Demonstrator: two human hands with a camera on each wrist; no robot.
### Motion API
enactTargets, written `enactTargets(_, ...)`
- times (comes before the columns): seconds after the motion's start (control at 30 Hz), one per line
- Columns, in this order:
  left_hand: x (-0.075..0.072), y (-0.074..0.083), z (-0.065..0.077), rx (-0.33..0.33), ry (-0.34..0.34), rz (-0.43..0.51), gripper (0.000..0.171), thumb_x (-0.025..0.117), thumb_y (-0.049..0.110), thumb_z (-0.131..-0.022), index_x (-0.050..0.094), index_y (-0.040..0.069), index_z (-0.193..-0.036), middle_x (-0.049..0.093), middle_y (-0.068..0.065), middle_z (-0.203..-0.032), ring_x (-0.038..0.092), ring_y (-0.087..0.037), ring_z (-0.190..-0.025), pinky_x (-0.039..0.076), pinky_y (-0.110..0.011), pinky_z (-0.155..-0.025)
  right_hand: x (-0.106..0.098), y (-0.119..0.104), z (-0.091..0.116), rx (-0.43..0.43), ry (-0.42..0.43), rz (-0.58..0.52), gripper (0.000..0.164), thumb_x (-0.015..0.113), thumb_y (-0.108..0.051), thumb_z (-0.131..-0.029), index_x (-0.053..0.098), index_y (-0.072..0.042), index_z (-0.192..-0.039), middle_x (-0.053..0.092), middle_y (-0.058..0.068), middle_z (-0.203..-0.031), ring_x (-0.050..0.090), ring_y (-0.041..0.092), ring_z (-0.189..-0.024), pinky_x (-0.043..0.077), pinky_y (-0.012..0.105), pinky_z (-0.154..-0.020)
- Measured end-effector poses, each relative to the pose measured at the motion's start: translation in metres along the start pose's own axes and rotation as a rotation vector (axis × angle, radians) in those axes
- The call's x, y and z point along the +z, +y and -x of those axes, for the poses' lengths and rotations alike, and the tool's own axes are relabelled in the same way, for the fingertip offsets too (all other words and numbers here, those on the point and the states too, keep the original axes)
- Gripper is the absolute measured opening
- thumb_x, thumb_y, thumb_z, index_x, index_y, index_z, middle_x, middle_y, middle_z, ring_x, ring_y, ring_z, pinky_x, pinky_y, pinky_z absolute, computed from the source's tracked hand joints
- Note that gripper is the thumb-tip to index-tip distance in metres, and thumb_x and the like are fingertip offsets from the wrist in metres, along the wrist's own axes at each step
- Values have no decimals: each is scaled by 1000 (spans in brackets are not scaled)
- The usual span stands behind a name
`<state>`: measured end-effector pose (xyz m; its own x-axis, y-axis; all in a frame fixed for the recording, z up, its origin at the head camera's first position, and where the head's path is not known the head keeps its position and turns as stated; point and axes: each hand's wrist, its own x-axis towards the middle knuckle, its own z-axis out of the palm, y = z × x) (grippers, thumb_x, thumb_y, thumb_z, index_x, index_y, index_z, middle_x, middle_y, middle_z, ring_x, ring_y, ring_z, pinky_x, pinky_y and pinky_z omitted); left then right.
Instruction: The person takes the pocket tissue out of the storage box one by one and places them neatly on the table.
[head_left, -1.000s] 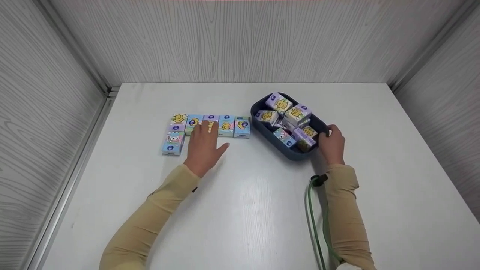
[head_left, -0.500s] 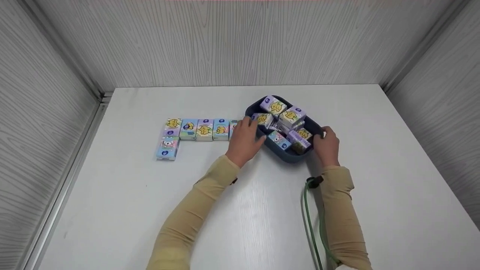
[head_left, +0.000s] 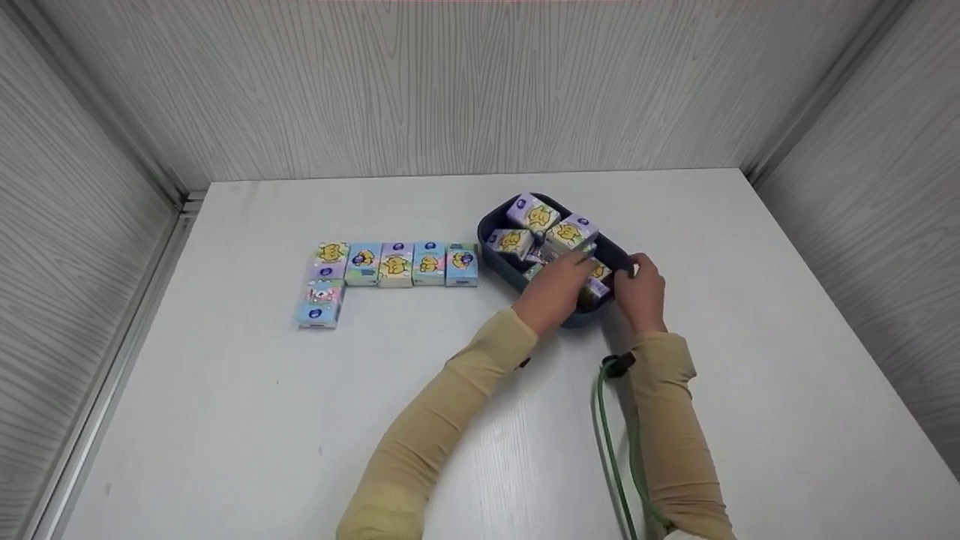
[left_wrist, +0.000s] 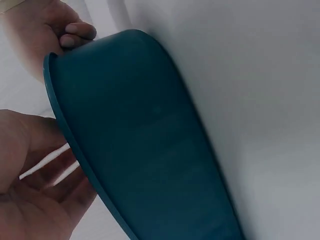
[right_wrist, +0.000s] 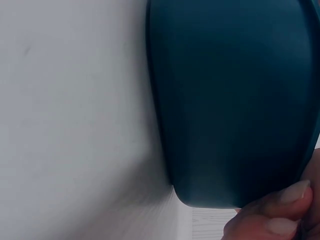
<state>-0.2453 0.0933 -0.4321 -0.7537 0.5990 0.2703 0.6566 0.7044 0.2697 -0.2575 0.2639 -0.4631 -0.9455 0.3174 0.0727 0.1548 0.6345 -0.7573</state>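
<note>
The left hand (head_left: 555,291) reaches into a dark blue bin (left_wrist: 135,130) of jumbled cartoon-printed boxes (head_left: 571,234); its fingertips are hidden, so whether its grip has one cannot be told. The right hand (head_left: 643,294) pinches the bin's right end. Left of it on the bench (head_left: 750,337), six printed boxes (head_left: 396,266) form a corner.

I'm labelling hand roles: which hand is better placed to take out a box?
Probably the left hand: its fingers are among the boxes in the blue container, while the right hand holds the container's rim.
</note>
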Motion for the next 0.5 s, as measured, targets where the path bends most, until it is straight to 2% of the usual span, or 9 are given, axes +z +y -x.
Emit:
enactTargets(0.17, 4, 2, 0, 23, -107, -66, 46, 62, 1, -91, 52, 10, -135, 55, -5, -133, 50, -20, -122, 38, -32, -102, 3, 0, 2, 2, -5, -1, 33, 45, -11, -92, 56, 3, -120, 60, 22, -114, 54, 29, -88, 43, 37, -75)
enactTargets(0.33, 2, 4, -2, -18, -122, -113, 49, 64, 6, -91, 53, 19, -137, 54, -2, -132, 46, -22, -122, 38, -37, -102, 1, 0, 0, 8, -4, -3, 34, 45, -11, -92, 55, 2, -122, 59, 22, -115, 53, 29, -87, 44, 37, -74)
enactTargets(0.5, 4, 10, -5, -57, -157, -190, 38, 54, 13, -98, 57, 26, -134, 47, -5, -137, 39, -27, -125, 35, -45, -104, 1, 0, -1, 30, -23, -5, 33, 45, -12, -93, 54, 2, -122, 60, 21, -115, 56, 28, -87, 45, 35, -70)
